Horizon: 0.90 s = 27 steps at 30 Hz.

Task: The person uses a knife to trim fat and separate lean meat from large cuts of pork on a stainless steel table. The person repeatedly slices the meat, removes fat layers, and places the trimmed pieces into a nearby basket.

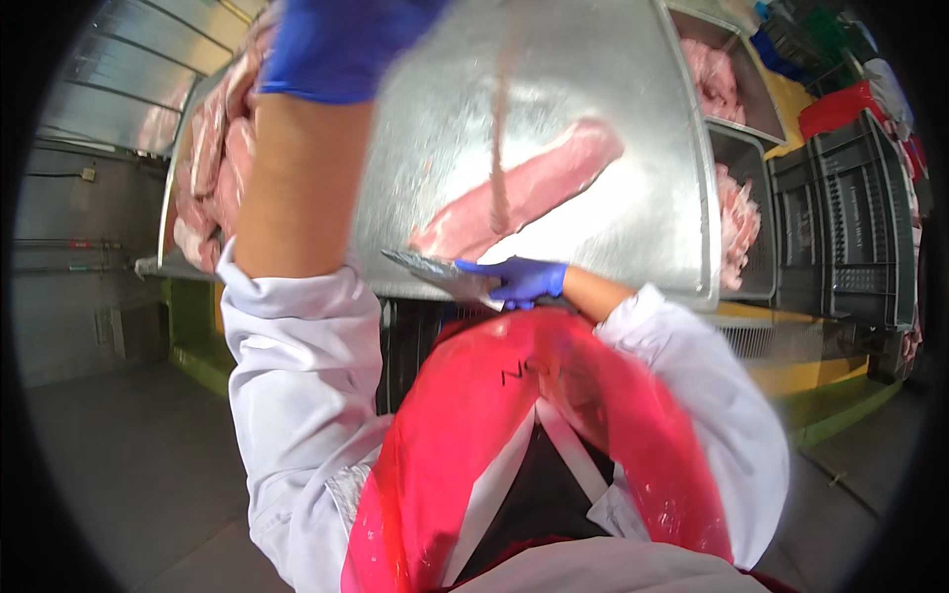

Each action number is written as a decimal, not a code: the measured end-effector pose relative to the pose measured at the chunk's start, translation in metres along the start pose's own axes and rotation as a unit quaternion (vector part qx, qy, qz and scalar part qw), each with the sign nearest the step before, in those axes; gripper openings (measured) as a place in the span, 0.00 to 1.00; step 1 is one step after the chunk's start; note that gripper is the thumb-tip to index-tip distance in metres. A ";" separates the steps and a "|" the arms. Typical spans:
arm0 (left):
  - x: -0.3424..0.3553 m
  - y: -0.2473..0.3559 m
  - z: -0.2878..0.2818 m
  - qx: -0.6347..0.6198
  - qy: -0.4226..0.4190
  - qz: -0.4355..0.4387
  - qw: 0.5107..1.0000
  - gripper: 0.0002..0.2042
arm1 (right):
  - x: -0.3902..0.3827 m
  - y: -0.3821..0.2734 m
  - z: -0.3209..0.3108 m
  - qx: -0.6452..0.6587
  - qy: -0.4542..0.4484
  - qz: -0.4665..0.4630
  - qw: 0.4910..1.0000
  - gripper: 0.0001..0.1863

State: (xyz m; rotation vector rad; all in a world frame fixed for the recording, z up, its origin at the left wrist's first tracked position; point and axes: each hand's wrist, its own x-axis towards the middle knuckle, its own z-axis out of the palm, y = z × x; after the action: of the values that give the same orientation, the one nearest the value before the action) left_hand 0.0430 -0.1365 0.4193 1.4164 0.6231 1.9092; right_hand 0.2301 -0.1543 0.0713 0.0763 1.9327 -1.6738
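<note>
A long pale-pink piece of meat, like a pork loin (pixel 549 183), lies slantwise on the metal table. Close to my body, my right hand (pixel 524 281) in a blue glove is closed on a knife (pixel 435 269). Its broad blade points left, beside the near end of the loin. My left hand (pixel 346 49), also blue-gloved, is raised high at the top edge, smeared by motion, with its fingers out of the picture. To its right a thin strip of meat (pixel 501 128) hangs down over the loin; what holds its upper end is not visible.
Large pieces of meat (pixel 213 168) are heaped along the table's left side. Two grey bins (pixel 756 267) with meat trimmings stand against the right edge of the metal table (pixel 593 59). Beyond them is a dark plastic crate (pixel 840 222).
</note>
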 end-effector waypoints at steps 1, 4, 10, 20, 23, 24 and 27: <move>0.013 -0.011 0.024 0.021 -0.039 -0.004 0.999 0.08 | -0.004 0.004 -0.004 -0.015 0.026 -0.020 0.999 0.42; 0.045 -0.085 0.129 0.034 -0.137 -0.092 0.986 0.08 | -0.027 0.028 -0.018 0.077 0.122 -0.062 0.988 0.41; 0.029 -0.263 0.266 0.161 -0.236 -0.045 0.957 0.17 | -0.053 0.113 -0.057 0.035 0.333 -0.074 0.940 0.42; -0.253 -0.293 -0.190 0.627 -0.184 -0.532 0.539 0.61 | -0.220 0.253 -0.061 0.337 0.546 -0.069 0.764 0.39; -0.286 -0.278 -0.193 0.496 -0.117 -0.635 0.581 0.61 | -0.229 0.264 -0.076 0.324 0.551 -0.042 0.768 0.37; -0.296 -0.280 -0.189 0.500 -0.092 -0.621 0.597 0.62 | -0.225 0.265 -0.081 0.329 0.564 -0.018 0.758 0.35; -0.317 -0.289 -0.184 0.495 -0.048 -0.621 0.606 0.64 | -0.190 0.288 -0.114 0.262 0.601 -0.054 0.753 0.34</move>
State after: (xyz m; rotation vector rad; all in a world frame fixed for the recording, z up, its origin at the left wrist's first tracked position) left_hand -0.0074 -0.1809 -0.0427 0.9656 2.0934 0.2302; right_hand 0.4604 0.0733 -0.0935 1.6489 2.1077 -2.5057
